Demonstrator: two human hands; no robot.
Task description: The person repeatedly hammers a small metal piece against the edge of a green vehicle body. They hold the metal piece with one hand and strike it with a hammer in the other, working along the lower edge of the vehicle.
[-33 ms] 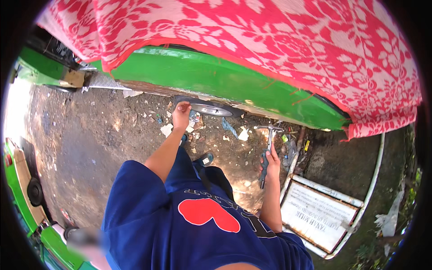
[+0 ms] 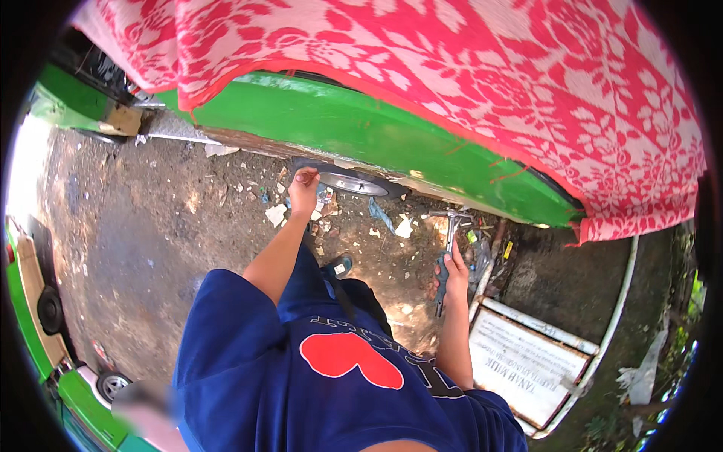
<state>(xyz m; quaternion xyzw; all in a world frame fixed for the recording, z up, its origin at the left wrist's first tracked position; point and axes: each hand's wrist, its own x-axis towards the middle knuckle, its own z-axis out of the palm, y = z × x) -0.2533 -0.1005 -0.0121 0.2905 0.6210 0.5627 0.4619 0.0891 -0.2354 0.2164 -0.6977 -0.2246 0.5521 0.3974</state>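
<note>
Right hand clutches a silver T-shaped metal hammer, head past fingers; left hand is curled, can't tell if empty.

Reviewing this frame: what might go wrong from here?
The hammer in the right hand could dent the green panel if swung carelessly. The bare left hand, which appears near the wheel, might get scraped. Debris scattered on the ground could upset footing.

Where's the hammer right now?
In the head view, right of centre: the hammer is in the right hand, pictured just below the green panel.
</note>
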